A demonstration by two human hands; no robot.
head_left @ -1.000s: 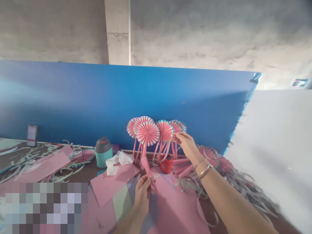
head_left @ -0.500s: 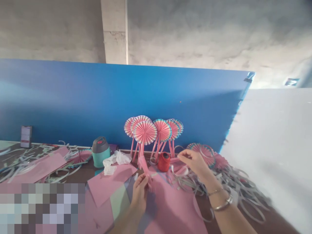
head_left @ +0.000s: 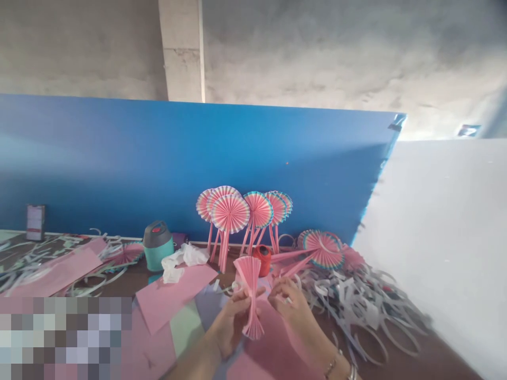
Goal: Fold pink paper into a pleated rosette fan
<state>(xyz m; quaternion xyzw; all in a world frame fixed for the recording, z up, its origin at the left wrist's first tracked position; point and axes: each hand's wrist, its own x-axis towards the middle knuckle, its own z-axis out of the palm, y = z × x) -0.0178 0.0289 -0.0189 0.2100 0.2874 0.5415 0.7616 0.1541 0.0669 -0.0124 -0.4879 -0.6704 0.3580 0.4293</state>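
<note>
My left hand (head_left: 233, 319) grips a pleated pink paper (head_left: 250, 269) round its narrow middle. The paper stands nearly upright and fans out at both ends like a bow. Just right of it is my right hand (head_left: 291, 306), its fingers curled and pressed together, apart from the pleats. Whether anything is between those fingers is too small to make out. Behind the pleated paper stands a red spool of thread (head_left: 263, 260). Flat pink sheets (head_left: 273, 364) lie beneath both hands.
Round pleated paper fans (head_left: 230, 214) on pink sticks lean against the blue partition (head_left: 245, 142). More fans (head_left: 325, 250) lie at right beside heaped white paper strips (head_left: 356, 303). At left are a teal bottle (head_left: 158, 252), crumpled white tissue (head_left: 196, 254) and a phone (head_left: 35, 222).
My right hand has come down from near the standing fans, where it held a pale strip, to beside my left hand. The pleated paper has turned more upright and its ends have spread.
</note>
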